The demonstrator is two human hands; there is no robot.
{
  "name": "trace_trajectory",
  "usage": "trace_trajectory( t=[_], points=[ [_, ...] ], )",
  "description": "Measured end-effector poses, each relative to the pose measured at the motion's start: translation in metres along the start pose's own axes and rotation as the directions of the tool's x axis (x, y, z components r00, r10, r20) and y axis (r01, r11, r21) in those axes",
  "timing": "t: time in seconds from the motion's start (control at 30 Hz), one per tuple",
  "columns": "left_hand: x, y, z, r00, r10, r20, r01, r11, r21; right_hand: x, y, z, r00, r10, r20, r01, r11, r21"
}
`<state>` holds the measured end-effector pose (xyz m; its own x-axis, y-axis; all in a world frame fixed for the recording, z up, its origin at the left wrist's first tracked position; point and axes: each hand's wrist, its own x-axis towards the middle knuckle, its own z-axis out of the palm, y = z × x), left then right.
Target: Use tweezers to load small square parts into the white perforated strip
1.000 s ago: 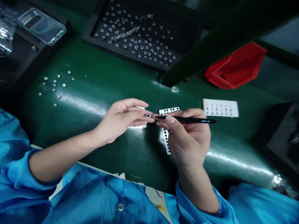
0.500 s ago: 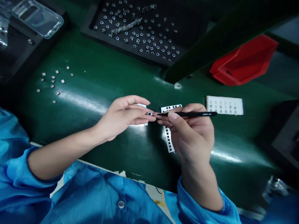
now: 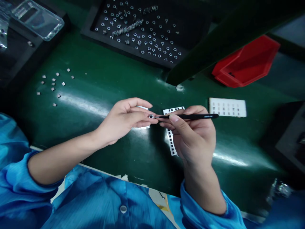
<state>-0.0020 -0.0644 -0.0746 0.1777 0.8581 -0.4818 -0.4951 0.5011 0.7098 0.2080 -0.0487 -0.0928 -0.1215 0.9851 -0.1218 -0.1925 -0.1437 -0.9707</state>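
My left hand (image 3: 126, 120) pinches a tiny square part (image 3: 151, 116), dark in the middle with a pale rim, between thumb and fingers. Black tweezers (image 3: 193, 116) lie level in my right hand (image 3: 195, 136), gripped between thumb and fingers. Their thin tips point left and meet the square part, or nearly so. Under my right hand is a white sheet (image 3: 171, 144) with rows of small black squares, partly covered by the hand. Another pale sheet (image 3: 145, 126) shows behind my left fingers, mostly hidden.
Several small square parts (image 3: 53, 84) are scattered on the green table (image 3: 95, 82) at left. A black tray (image 3: 133, 52) with many small frames stands at the back. A dark post (image 3: 190, 63), a red bin (image 3: 245, 63) and a white block (image 3: 227, 107) are to the right.
Both hands keep their hold, with the tweezer tips still at the square part. The whole view has shifted very slightly; little else differs.
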Motion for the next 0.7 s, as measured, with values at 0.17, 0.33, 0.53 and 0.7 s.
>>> trace_trajectory(
  t=[0.17, 0.33, 0.53, 0.7],
  points=[
    [-0.0004, 0.0003, 0.0009, 1.0, 0.002, 0.001, -0.002, 1.0, -0.001, 0.0007, -0.001, 0.0011, 1.0, 0.001, 0.016, -0.001, 0.999, 0.033],
    [-0.0007, -0.0003, 0.0007, 1.0, 0.002, 0.004, -0.002, 1.0, 0.009, 0.0014, -0.0006, 0.0005, 1.0, 0.006, 0.023, -0.007, 1.0, 0.025],
    [-0.0007, 0.0, 0.0006, 1.0, -0.001, 0.001, 0.001, 1.0, 0.013, 0.0011, -0.0004, -0.0003, 1.0, 0.009, 0.024, -0.01, 1.0, 0.029],
    [-0.0013, -0.0001, 0.0005, 1.0, 0.001, 0.007, -0.001, 1.0, 0.008, 0.0008, -0.0017, 0.0011, 1.0, 0.012, 0.022, -0.012, 0.999, 0.038]
  ],
)
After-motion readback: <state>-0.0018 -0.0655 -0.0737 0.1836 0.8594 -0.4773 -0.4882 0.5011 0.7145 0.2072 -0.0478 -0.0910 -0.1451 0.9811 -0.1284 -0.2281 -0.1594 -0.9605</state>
